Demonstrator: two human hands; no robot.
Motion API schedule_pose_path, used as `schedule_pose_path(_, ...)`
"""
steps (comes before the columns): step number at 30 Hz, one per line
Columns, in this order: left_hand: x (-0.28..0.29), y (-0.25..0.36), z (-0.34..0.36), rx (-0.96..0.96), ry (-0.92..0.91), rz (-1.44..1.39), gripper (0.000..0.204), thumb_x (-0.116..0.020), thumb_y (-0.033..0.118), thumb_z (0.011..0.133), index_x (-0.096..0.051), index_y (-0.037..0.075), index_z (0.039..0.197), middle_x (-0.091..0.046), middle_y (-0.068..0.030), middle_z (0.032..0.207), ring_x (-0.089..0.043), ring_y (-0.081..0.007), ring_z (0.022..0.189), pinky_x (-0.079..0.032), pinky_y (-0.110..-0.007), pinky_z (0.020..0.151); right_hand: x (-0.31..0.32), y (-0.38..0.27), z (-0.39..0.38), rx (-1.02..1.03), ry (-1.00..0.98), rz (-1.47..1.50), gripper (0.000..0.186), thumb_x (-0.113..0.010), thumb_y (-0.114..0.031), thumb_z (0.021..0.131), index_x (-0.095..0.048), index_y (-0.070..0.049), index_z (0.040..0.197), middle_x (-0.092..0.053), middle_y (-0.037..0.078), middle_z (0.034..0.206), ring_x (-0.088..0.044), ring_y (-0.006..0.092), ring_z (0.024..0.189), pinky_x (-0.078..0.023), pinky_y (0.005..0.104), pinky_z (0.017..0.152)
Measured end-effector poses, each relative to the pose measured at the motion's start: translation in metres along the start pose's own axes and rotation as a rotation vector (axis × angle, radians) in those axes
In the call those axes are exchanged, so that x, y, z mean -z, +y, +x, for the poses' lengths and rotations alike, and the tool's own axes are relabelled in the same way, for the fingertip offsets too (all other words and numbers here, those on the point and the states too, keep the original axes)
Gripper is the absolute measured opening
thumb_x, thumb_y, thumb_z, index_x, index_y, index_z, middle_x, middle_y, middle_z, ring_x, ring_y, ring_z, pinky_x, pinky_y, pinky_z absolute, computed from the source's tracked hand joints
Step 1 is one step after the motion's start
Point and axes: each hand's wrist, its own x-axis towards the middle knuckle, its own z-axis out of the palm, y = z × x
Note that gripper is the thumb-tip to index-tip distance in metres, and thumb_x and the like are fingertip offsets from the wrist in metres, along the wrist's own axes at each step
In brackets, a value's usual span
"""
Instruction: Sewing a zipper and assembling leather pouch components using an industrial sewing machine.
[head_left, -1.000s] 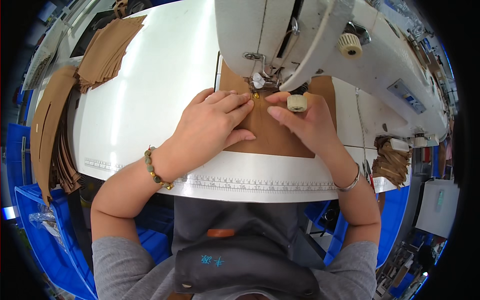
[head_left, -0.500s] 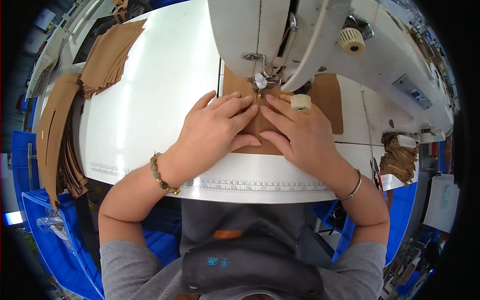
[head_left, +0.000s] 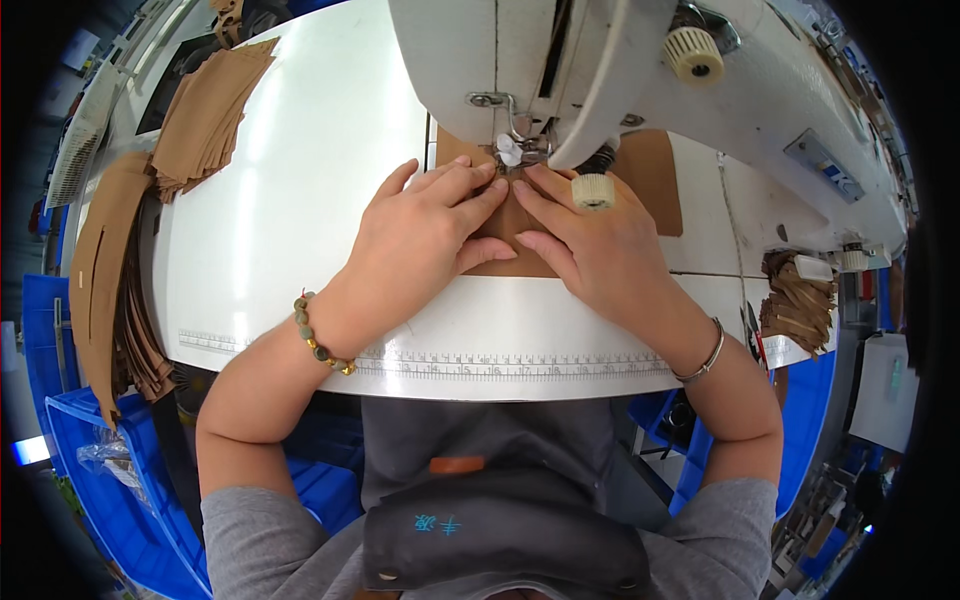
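Note:
A flat brown panel, leather or a similar material (head_left: 648, 185), lies under the needle area of a white sewing machine (head_left: 690, 110). My left hand (head_left: 425, 225) rests on the panel's left part, fingers stretched toward the presser foot (head_left: 508, 160). Opposite it, my right hand (head_left: 590, 235) lies on the right part, its fingers spread and flat. Both sets of fingertips sit close beside the foot, with the thumbs nearer to me. The panel rises in a small fold between the hands. My hands hide much of it, and the needle tip cannot be made out.
Brown cut pieces (head_left: 212, 115) are stacked at the far left, and longer strips (head_left: 105, 270) hang over the table's left edge. A pile of small brown pieces (head_left: 797, 305) lies at the right. A ruler strip (head_left: 480, 368) runs along the front edge. Blue bins (head_left: 120, 480) stand below.
The panel and both hands have slid a little away from me, farther under the machine. The fingers keep about the same spread. The whole view has shifted slightly.

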Motion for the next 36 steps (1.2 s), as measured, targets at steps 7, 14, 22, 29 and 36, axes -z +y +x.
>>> schedule_pose_path(7,0.0005,-0.0003,0.0006,-0.005,0.001,0.024,0.061,-0.075,0.049,0.086,-0.072,0.01,0.134,-0.069,-0.0064,0.137,-0.064,-0.0267,0.127,-0.048,-0.05,0.111,-0.003,0.0012,0.0,0.001,0.003,0.016,0.034,-0.079,-0.027,0.086,-0.075,-0.005,0.112,-0.072,0.012,0.118,-0.064,0.0301,0.12,-0.048,0.0474,0.109)
schedule_pose_path(14,-0.0008,-0.0013,0.0011,-0.012,0.016,0.026,0.06,-0.074,0.048,0.087,-0.073,0.01,0.132,-0.069,-0.0067,0.135,-0.065,-0.0268,0.126,-0.049,-0.05,0.11,-0.0048,0.0027,-0.0005,0.016,0.006,0.002,0.034,-0.079,-0.028,0.086,-0.076,-0.005,0.111,-0.072,0.013,0.117,-0.064,0.0307,0.12,-0.048,0.0488,0.109)
schedule_pose_path(22,-0.0018,-0.002,0.0013,-0.018,0.027,0.012,0.059,-0.073,0.048,0.088,-0.073,0.01,0.132,-0.07,-0.0074,0.134,-0.067,-0.0272,0.121,-0.049,-0.049,0.109,-0.0025,0.0024,0.0,-0.005,-0.015,0.014,0.035,-0.08,-0.029,0.085,-0.075,-0.005,0.112,-0.072,0.012,0.117,-0.064,0.0312,0.121,-0.048,0.0497,0.11)
schedule_pose_path(29,-0.001,-0.0022,0.0018,-0.021,0.04,0.013,0.058,-0.073,0.048,0.088,-0.073,0.01,0.132,-0.07,-0.0073,0.133,-0.068,-0.0274,0.118,-0.049,-0.049,0.109,-0.0044,0.0044,-0.0002,0.001,-0.014,0.011,0.038,-0.08,-0.028,0.086,-0.072,-0.005,0.116,-0.072,0.011,0.117,-0.064,0.032,0.121,-0.048,0.0505,0.11)
schedule_pose_path(36,-0.0033,-0.0032,0.0004,-0.012,0.021,0.002,0.059,-0.072,0.048,0.089,-0.072,0.01,0.133,-0.069,-0.0075,0.134,-0.067,-0.0274,0.119,-0.049,-0.049,0.11,-0.005,0.0036,-0.0005,0.018,-0.011,0.004,0.04,-0.079,-0.028,0.086,-0.071,-0.005,0.118,-0.072,0.012,0.117,-0.064,0.033,0.121,-0.048,0.0502,0.11)
